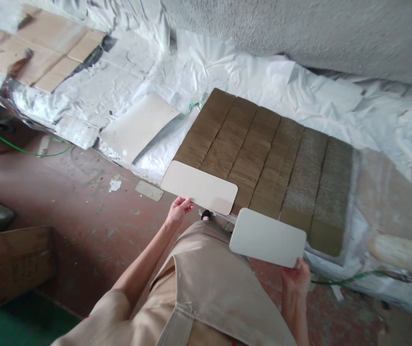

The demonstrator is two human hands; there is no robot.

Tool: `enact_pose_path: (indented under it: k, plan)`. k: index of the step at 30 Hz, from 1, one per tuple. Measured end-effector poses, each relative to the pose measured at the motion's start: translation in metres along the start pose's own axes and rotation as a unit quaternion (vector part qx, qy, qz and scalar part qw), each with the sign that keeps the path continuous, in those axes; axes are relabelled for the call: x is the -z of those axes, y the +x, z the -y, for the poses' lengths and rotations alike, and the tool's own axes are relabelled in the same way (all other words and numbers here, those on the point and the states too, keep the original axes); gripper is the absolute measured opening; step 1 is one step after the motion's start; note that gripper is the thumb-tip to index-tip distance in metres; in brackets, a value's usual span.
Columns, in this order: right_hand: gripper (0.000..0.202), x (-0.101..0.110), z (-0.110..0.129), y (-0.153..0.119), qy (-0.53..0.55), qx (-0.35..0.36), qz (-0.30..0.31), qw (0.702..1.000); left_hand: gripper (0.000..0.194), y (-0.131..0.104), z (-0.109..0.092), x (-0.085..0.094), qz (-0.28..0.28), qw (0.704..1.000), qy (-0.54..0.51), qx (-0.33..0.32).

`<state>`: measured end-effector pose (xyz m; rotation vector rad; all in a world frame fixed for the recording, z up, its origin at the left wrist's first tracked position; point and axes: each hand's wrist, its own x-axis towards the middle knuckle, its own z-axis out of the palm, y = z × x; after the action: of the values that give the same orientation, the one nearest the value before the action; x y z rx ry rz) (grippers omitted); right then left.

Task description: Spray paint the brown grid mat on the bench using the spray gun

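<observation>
Head view: the plastic-covered bench (119,72) runs out of frame at left and right, its top mostly hidden under wrinkled sheeting. On it, reaching its front edge, lies a brown block (260,144) whose near left corner is covered by the left panel (199,185). A cardboard box (15,259) is cut off at the left of the view, and a pale object with a yellow end (396,252), near the bench's right front edge, is cropped and too blurred to name. Whether the left panel rests on the block or is held just above it, I cannot tell. The right panel (268,238) is held off the bench's front edge, over the top of the beige apron (220,283). The left arm stretches forward, and the left hand (180,210) is curled, thumb and fingers pinching the near edge of its panel. The right arm comes up close beside the apron, the right hand (297,275) gripping the near right corner of its panel from below, some fingers out of sight. The brown block is made of six long bands side by side, finely ridged crosswise in places, with a whitish dusting on the bands toward the right; what it is made of is hard to make out. Both panels are thin, smooth, off-white rectangles with rounded corners, the left one carrying a darker patch near its right end.
</observation>
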<state>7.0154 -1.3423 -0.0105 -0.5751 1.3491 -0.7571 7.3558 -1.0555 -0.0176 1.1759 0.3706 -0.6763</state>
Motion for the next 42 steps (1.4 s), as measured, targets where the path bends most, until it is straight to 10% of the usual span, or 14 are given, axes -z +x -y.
enact_pose_path:
  k: [33, 42]
  plan:
    - [0.023, -0.028, -0.013, -0.008, 0.136, 0.007, -0.074, 0.988, 0.042, -0.005, 0.006, -0.01, 0.053, 0.991, 0.058, 0.11]
    - [0.025, -0.035, -0.016, 0.003, 0.144, 0.042, -0.039, 0.988, 0.042, -0.009, 0.009, 0.0, 0.128, 0.962, 0.207, 0.121]
